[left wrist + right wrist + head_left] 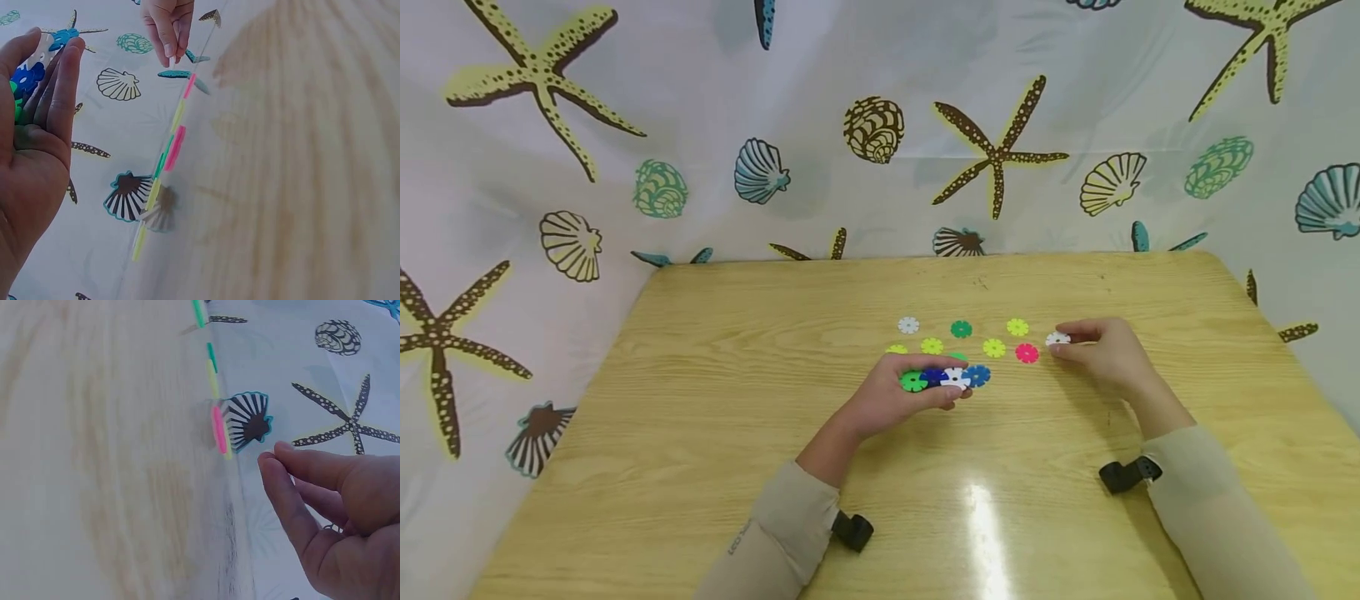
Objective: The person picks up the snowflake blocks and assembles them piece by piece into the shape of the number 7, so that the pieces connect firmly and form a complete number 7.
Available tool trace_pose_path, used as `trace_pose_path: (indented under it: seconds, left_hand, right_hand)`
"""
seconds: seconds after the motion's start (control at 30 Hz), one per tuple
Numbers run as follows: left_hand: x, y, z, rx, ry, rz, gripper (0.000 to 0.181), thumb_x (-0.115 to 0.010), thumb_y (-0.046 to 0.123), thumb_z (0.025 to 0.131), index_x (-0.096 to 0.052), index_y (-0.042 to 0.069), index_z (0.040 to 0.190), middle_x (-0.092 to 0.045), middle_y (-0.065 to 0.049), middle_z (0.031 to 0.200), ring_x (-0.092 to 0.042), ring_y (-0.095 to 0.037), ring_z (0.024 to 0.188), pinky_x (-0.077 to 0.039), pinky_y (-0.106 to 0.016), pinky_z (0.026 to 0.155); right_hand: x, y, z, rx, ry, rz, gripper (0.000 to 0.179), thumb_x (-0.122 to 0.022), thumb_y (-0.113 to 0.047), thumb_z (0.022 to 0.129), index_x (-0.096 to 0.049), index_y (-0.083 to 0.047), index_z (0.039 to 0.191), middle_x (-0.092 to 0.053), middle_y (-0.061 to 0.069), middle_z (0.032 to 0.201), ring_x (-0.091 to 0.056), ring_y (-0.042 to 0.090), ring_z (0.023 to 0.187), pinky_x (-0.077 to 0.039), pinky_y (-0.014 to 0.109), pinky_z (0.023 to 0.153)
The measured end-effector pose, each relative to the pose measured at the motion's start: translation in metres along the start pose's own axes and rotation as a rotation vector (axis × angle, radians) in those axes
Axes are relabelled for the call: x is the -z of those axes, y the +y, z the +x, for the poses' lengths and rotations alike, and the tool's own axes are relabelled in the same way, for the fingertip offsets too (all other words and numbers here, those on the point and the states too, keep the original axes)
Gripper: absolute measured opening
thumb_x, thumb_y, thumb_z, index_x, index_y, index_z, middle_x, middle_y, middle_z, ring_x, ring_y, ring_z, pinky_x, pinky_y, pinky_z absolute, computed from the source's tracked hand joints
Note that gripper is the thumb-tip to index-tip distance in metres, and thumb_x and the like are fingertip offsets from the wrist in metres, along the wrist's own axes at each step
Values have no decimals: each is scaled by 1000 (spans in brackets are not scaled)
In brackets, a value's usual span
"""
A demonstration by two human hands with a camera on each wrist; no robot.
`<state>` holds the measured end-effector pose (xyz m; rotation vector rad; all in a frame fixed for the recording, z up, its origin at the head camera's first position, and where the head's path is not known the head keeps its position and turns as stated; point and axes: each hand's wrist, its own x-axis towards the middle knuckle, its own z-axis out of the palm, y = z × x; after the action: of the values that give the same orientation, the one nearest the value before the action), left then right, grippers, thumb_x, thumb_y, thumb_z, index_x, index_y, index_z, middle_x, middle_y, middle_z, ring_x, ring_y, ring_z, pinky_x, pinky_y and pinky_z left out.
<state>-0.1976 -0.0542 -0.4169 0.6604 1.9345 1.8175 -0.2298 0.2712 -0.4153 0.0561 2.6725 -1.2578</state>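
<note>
My left hand (880, 398) holds a short row of joined, notched plastic discs between thumb and fingers. In it are a green disc (913, 382), a dark blue disc (934, 377), a white disc (956, 380) and a blue disc (978, 376) at the right end. Off to the right, my right hand (1116, 354) pinches a single white notched disc (1057, 339) by its edge. A pink disc (1027, 353) lies on the table just left of that hand. In the right wrist view the fingers hide most of the pinched disc.
More loose discs lie beyond the left hand: a pale disc (908, 325), a dark green disc (961, 329) and several yellow discs (994, 348). A light green disc (958, 357) is partly covered by the left fingers. The wooden table (737, 333) meets a shell-patterned cloth (820, 83) behind.
</note>
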Motion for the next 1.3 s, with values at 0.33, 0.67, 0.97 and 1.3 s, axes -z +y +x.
trace_pose_path:
  seconds: [0.33, 0.67, 0.97, 1.3]
  left_hand:
    - [-2, 2, -1, -2, 18, 9, 36, -74, 19, 91, -69, 9, 126, -76, -14, 108, -70, -45, 102, -61, -34, 85]
    - [1, 4, -1, 15, 58, 82, 37, -75, 18, 90, -70, 13, 126, -76, -12, 107, -75, -30, 94, -59, -25, 82]
    - [2, 4, 1, 10, 55, 83, 37, -75, 19, 91, -70, 13, 126, -76, -12, 109, -75, -33, 95, -59, -25, 80]
    - [1, 1, 1, -27, 47, 69, 36, -74, 17, 91, -70, 11, 126, -76, -13, 108, -71, -40, 103, -60, -25, 80]
  right_hand:
    - [7, 2, -9, -15, -43, 234, 45, -67, -18, 96, -58, -3, 138, -55, 19, 137, -64, 10, 106, -57, 24, 90]
    - [9, -17, -20, 46, -59, 415, 46, -66, -16, 97, -56, 7, 136, -69, -4, 111, -70, -1, 95, -57, 28, 92]
    - [4, -39, -33, 77, -92, 452, 43, -66, -13, 96, -58, 8, 133, -68, -5, 108, -72, 3, 95, -57, 28, 91]
    - [-10, -48, -35, 106, -144, 521, 38, -68, -4, 94, -57, 15, 125, -74, -4, 95, -74, 10, 90, -59, 33, 87]
